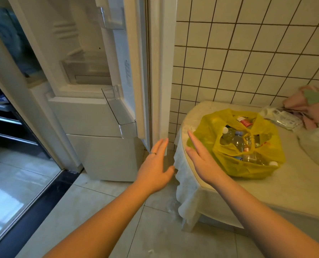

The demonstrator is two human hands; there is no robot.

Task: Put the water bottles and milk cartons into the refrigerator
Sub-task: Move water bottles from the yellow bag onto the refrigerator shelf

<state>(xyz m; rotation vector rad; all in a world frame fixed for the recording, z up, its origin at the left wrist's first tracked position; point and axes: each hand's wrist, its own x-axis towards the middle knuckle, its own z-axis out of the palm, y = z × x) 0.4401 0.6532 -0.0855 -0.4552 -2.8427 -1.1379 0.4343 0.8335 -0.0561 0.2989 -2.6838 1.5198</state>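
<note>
Right hand (pixel 201 159): released, fingers straight and together, holding nothing; poised over the table's rounded corner, fingertips just beside the bag's near wall.
Left hand (pixel 155 164): released, flat, holding nothing; ring on one finger; low, near the foot of the refrigerator door.
Yellow bag (pixel 207 127): on the table, at 2 o'clock from the right hand; mouth open upward, handles slack.
Water bottles (pixel 236 140): inside the bag, tumbled on their sides; topmost with white cap toward 10 o'clock, long axis running toward 4 o'clock.
Carton (pixel 245 121): red-and-white, at the bag's 12 o'clock rim; probably milk, label unreadable.
Nearer hand: right, by a clear margin; left well apart from the bag.
Refrigerator (pixel 99 155): at 10 o'clock from the bag, door open, inner shelves apparently bare.
Door shelf (pixel 121 112): clear plastic, nothing visible in it.
Table (pixel 285 192): pale cover, frilled edge hanging at the corner.
Other things: crumpled plastic packet (pixel 285 119) and pink-green cloth (pixel 311 105) at the bag's 2 o'clock.
In the way: bag handles across the mouth; likely need parting before a bottle lifts out.
</note>
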